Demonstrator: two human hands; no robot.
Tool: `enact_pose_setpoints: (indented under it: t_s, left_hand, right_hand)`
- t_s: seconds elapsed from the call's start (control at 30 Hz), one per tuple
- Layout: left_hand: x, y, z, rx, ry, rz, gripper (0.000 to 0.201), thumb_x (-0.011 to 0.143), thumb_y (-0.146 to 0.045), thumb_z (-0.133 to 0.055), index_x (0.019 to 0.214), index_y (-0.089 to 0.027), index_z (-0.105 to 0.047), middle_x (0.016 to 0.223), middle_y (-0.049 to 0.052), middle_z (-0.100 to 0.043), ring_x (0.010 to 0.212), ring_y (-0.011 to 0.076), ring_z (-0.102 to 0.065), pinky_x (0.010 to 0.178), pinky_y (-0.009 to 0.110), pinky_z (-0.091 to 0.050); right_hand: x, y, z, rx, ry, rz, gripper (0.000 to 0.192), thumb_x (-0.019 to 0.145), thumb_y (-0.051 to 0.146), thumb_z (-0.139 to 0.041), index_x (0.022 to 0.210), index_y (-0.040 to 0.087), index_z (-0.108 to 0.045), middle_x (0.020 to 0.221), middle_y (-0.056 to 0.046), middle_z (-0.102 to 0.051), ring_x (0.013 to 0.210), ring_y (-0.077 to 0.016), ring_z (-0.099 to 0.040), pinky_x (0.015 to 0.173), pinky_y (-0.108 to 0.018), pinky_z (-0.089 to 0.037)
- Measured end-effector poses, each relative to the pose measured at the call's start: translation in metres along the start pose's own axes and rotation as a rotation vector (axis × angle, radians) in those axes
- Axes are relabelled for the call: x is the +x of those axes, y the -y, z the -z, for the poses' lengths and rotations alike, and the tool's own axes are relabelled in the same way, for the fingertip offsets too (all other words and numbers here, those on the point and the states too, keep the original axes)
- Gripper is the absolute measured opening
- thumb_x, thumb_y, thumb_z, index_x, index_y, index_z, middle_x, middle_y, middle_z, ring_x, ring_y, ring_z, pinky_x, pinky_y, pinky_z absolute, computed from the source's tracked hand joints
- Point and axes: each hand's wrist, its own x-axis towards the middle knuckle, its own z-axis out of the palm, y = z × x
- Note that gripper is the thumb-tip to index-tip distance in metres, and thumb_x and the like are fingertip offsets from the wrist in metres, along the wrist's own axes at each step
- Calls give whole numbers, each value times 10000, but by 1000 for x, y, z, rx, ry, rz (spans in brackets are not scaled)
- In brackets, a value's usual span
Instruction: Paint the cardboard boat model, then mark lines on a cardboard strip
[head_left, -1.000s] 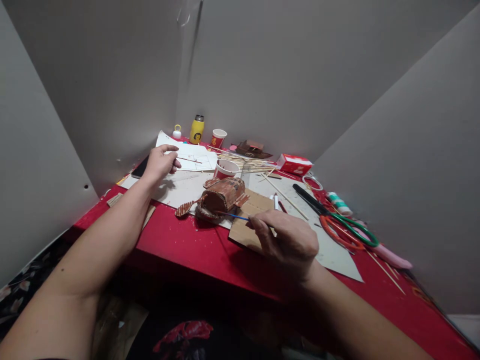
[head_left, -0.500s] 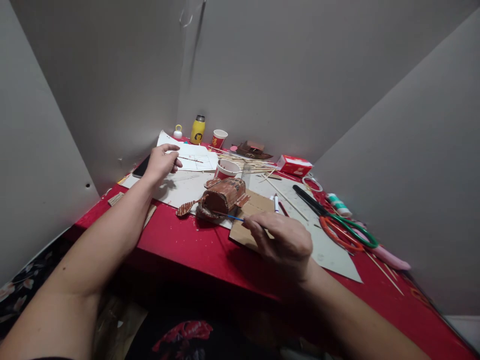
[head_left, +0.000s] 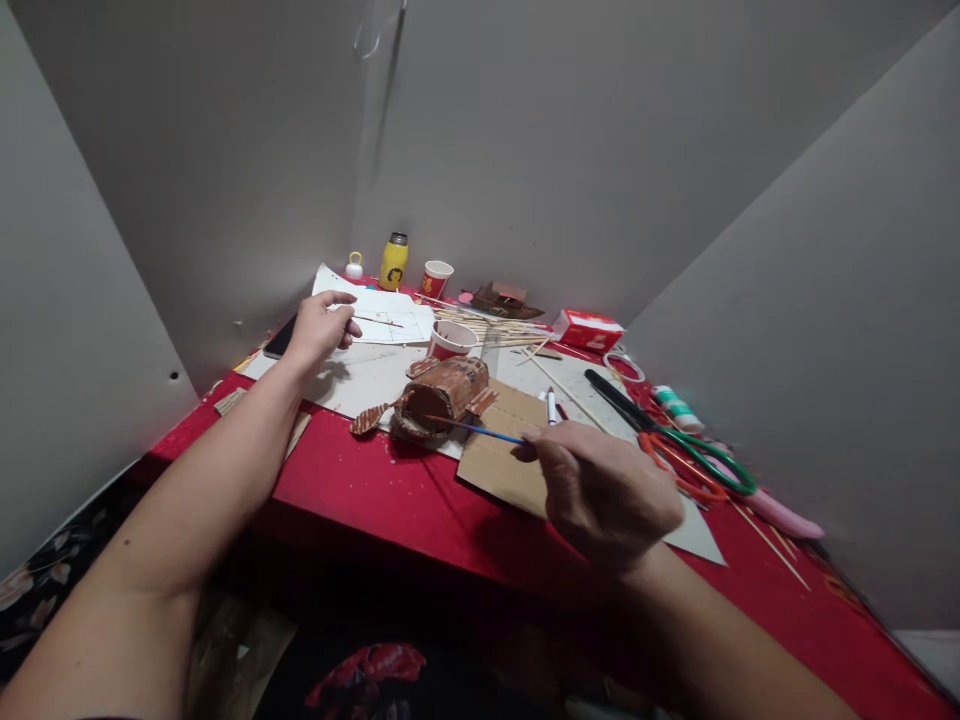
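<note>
A paintbrush (head_left: 491,432) with a blue handle is pinched in my right hand (head_left: 611,490). Its bristle end reaches into the open front of a brown-painted cardboard model (head_left: 457,388), which has a rounded hollow body and a striped paddle-like piece (head_left: 367,418) at its left. My left hand (head_left: 324,325) hovers over the white paper (head_left: 405,303), fingers curled. From those fingers a thin brown stick (head_left: 379,320) extends rightward above the drawn lines; the grip itself is partly hidden. Just behind the model stands a paper cup (head_left: 452,338) with brown marks inside.
Flat cardboard (head_left: 502,465) lies beside the model on the red table (head_left: 360,500). Wooden sticks (head_left: 499,328), a small boat model (head_left: 506,300), a yellow bottle (head_left: 394,262) and another cup (head_left: 437,278) sit behind. Scissors (head_left: 697,455) and a tissue pack (head_left: 589,330) are rightward.
My right hand has drawn back to the right with the paintbrush, exposing more of its length. My left hand stays nearly in place, and the model has not visibly moved.
</note>
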Motion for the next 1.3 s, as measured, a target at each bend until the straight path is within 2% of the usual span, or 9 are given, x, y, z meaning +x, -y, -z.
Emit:
enact_pose_setpoints:
  t_s: [0.2,0.33,0.43,0.53,0.63,0.8,0.97,1.17,1.3]
  left_hand:
    - [1,2,0,-2,0,1,268,783,-61,-530,1021,-103,-646,484,-18,-594,344,74,-443,410,177,-351]
    - [2,3,0,-2,6,-2,262,787,-62,-524,1014,-104,-647,474,-20,-589,338,75,-446,407,175,-349]
    - [2,2,0,-5,5,1,247,794,-55,-517,998,-106,-646,466,-19,-588,331,79,-445,398,176,-345]
    - [1,0,0,-4,0,4,246,781,-48,-531,988,-110,-647,473,-19,-595,332,76,-449,402,174,-348]
    - [0,-1,0,2,1,4,266,774,-44,-526,1000,-105,-652,478,-20,-596,338,75,-449,410,177,-352]
    - [0,0,1,-1,-3,-8,258,792,-57,-521,1008,-94,-658,489,-9,-601,350,76,-454,412,186,-355]
    - [0,0,1,-13,14,-3,245,793,-56,-529,1004,-90,-648,482,-10,-601,347,78,-453,403,182,-357]
    - [2,2,2,-15,4,2,229,784,-61,-564,991,-100,-654,491,-9,-606,340,74,-454,405,174,-362]
    - [2,3,2,-11,0,-5,229,801,-71,-557,1004,-102,-660,503,0,-610,357,77,-466,412,175,-369]
  right_hand:
    - [-1,-16,1,-17,-325,-171,106,900,192,-638,843,229,-720,618,17,-688,519,-156,-654,513,-290,-514]
    - [4,-27,-5,110,-317,-401,170,935,314,-625,824,211,-703,617,16,-688,502,-145,-653,506,-284,-541]
    - [8,-33,-8,158,-314,-493,238,921,378,-642,787,186,-681,614,15,-684,489,-130,-648,485,-262,-548]
    - [10,-36,-8,113,-357,-505,293,907,421,-650,745,178,-665,588,18,-665,474,-120,-637,474,-248,-540]
    - [11,-38,-7,105,-343,-513,301,915,426,-636,748,177,-663,593,15,-664,481,-121,-639,482,-249,-535]
    - [11,-44,-5,23,-356,-447,266,922,362,-635,729,180,-657,575,28,-655,478,-112,-630,483,-231,-518]
    - [6,-51,-3,56,-278,-408,166,920,319,-646,826,190,-692,658,10,-707,567,-135,-682,576,-269,-564]
    - [1,-55,0,77,-203,-432,178,939,334,-617,855,193,-687,692,-3,-721,595,-144,-694,592,-286,-580]
    - [2,-56,-1,11,-201,-403,183,936,350,-619,869,196,-693,701,-8,-728,615,-149,-699,614,-292,-580]
